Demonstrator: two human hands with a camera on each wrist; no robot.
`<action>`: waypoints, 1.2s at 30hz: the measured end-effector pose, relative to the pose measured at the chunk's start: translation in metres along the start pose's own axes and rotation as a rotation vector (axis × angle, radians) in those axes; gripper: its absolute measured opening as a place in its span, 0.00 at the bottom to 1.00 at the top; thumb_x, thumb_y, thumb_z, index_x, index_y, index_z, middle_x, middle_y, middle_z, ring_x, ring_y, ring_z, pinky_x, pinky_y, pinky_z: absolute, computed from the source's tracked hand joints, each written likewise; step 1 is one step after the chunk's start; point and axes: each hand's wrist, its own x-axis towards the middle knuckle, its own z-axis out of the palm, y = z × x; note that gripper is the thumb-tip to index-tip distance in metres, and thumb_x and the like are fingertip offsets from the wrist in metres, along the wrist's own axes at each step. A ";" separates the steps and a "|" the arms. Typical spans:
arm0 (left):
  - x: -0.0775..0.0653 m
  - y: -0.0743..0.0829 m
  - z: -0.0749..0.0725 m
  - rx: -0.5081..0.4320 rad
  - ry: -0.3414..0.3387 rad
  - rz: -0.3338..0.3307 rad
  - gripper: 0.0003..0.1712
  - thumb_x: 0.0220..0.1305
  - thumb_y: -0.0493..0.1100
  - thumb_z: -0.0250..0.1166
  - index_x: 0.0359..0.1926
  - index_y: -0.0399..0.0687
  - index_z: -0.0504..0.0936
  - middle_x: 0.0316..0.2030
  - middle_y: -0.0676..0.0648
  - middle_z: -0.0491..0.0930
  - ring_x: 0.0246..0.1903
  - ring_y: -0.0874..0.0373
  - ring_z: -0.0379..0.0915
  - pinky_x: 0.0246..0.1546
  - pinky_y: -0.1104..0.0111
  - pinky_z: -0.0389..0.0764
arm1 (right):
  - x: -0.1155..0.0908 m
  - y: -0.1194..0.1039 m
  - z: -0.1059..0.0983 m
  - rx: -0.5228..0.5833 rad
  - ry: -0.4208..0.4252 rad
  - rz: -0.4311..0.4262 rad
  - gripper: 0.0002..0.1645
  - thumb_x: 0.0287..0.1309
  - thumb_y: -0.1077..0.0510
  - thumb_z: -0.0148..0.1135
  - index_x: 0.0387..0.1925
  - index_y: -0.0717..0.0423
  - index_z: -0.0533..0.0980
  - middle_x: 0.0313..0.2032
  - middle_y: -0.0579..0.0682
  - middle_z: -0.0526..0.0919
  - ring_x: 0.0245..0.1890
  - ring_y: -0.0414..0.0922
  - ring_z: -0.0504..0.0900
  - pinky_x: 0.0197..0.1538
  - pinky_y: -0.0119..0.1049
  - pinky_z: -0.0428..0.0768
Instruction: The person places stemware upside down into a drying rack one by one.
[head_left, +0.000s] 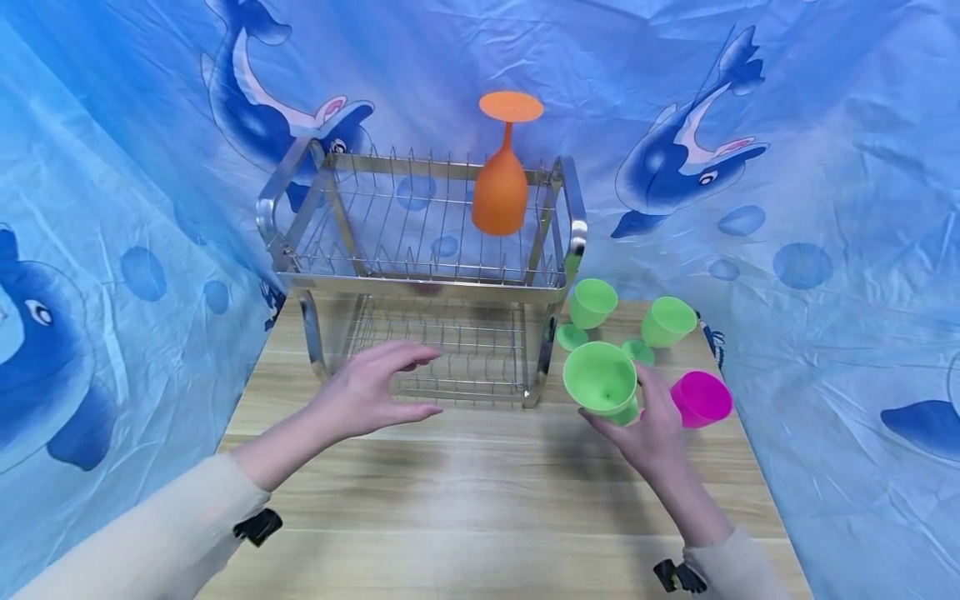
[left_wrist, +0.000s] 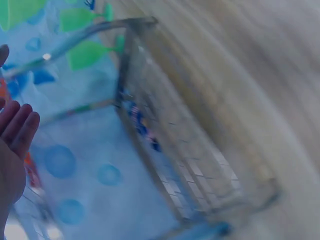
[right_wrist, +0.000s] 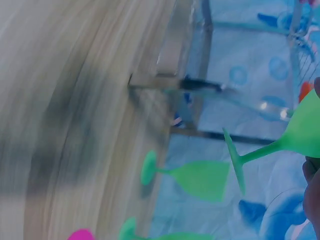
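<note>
My right hand [head_left: 651, 429] grips a green goblet [head_left: 598, 377] by its bowl, mouth up and tilted toward me. In the right wrist view its foot [right_wrist: 234, 162] hangs clear of the wooden tabletop. Two more green goblets [head_left: 593, 302] [head_left: 668, 322] stand upright behind it, and a magenta goblet [head_left: 702, 399] is just right of my right hand. My left hand [head_left: 372, 389] hovers before the metal dish rack [head_left: 420, 289], thumb and fingers spread apart around nothing. An orange goblet [head_left: 500, 196] sits upside down on the rack's upper tier, toward its right end.
The rack has a lower wire tier [head_left: 450, 346] close over the wooden table [head_left: 457, 508]. A blue dolphin-print curtain [head_left: 840, 200] encloses the table at the back and both sides. The rack's right leg [head_left: 546, 358] stands between the lower tier and the goblets.
</note>
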 end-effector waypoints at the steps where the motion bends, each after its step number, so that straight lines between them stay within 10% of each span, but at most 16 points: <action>1: 0.008 0.005 0.000 0.006 -0.019 0.032 0.41 0.52 0.54 0.86 0.66 0.49 0.83 0.58 0.47 0.85 0.54 0.51 0.85 0.53 0.53 0.89 | -0.001 -0.004 0.001 0.011 -0.001 -0.006 0.59 0.26 0.55 0.93 0.66 0.65 0.76 0.57 0.63 0.83 0.57 0.63 0.82 0.68 0.21 0.67; 13: 0.074 0.043 0.007 -0.032 -0.179 0.287 0.53 0.47 0.59 0.88 0.71 0.48 0.77 0.63 0.48 0.81 0.61 0.53 0.81 0.59 0.59 0.87 | 0.001 -0.033 0.029 0.127 -0.107 -0.134 0.56 0.35 0.50 0.90 0.68 0.62 0.76 0.58 0.59 0.84 0.57 0.59 0.82 0.63 0.38 0.78; 20: 0.076 0.044 0.018 -0.046 -0.173 0.289 0.56 0.44 0.62 0.88 0.72 0.48 0.76 0.65 0.49 0.79 0.61 0.54 0.80 0.58 0.60 0.87 | 0.014 -0.041 0.032 0.062 -0.154 -0.250 0.57 0.33 0.47 0.91 0.66 0.64 0.75 0.56 0.60 0.84 0.55 0.59 0.83 0.54 0.56 0.86; 36: 0.065 0.037 0.041 -0.052 -0.066 0.292 0.58 0.44 0.59 0.89 0.73 0.45 0.73 0.67 0.44 0.75 0.66 0.49 0.75 0.67 0.56 0.81 | 0.042 -0.055 0.034 -0.031 -0.268 -0.365 0.59 0.29 0.51 0.94 0.65 0.63 0.76 0.53 0.59 0.84 0.52 0.56 0.83 0.51 0.52 0.89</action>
